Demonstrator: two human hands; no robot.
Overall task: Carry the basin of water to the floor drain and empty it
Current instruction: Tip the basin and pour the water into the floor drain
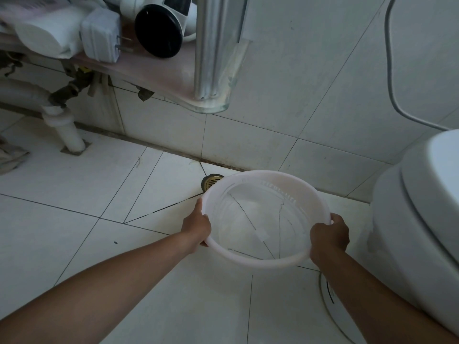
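A round, translucent white basin [267, 181] is held low over the tiled floor, and the tile lines show through its bottom. Whether water is in it I cannot tell. My left hand [196, 225] grips its left rim and my right hand [329, 235] grips its right rim. The brass floor drain [210, 181] lies against the wall just beyond the basin's far left edge, partly hidden by the rim.
A white toilet [419, 232] stands close on the right. A shelf [139, 70] with a hair dryer [159, 31] and a plug hangs at upper left, with white drain pipes [67, 127] below it. A grey hose [395, 95] runs down the wall.
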